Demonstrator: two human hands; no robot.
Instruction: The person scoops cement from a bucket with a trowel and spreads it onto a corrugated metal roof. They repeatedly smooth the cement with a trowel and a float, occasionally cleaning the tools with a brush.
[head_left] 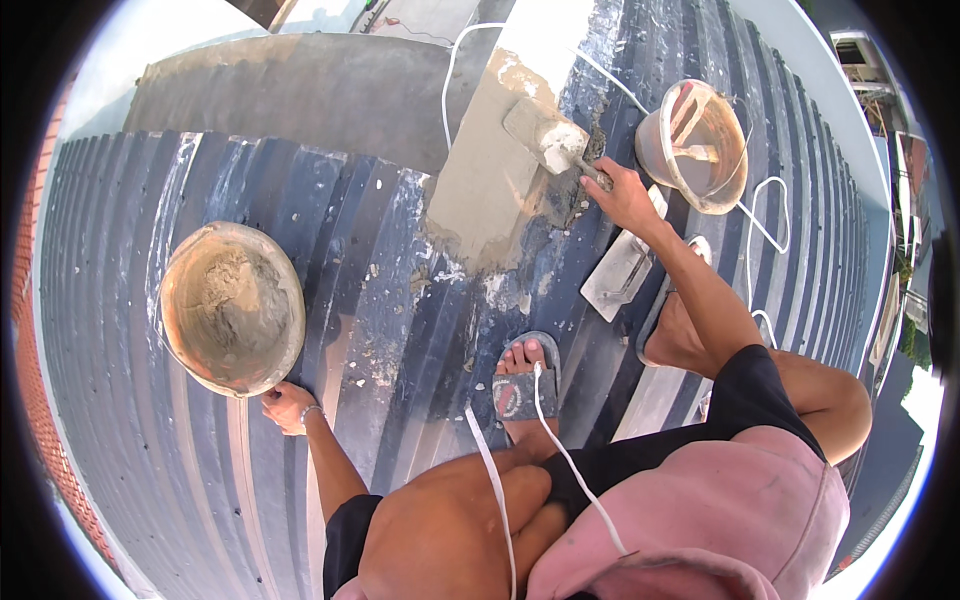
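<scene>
Pink hooded top [720, 500] with white drawstrings [490, 460] lies nearest the camera; the wearer squats on a dark corrugated metal roof [385, 300].

Right grip [622, 195]: arm extended forward, forearm angled inward toward the roof's far edge. Fingers are closed around the handle of a trowel [540, 128]. The trowel's blade lies over a mortar-coated block [475, 195], which projects from the far edge toward the roof's middle. A pale lump sits on the blade.

Left grip [288, 408]: arm reaching forward and outward, fingers curled at the near rim of a mortar bucket [172, 300]. Whether they clasp the rim or only touch it cannot be told. This bucket stands toward the roof's left edge and contains grey mortar.

Just beside the right forearm, a flat float [605, 285] rests on the roof. Beyond it, toward the far right corner, stands a second bucket [652, 150] holding tools. White cord [750, 265] runs near this bucket.

A grey wall [290, 95] borders the far edge; a pale parapet [868, 150] borders the right edge. Mortar crumbs are scattered before the block.
</scene>
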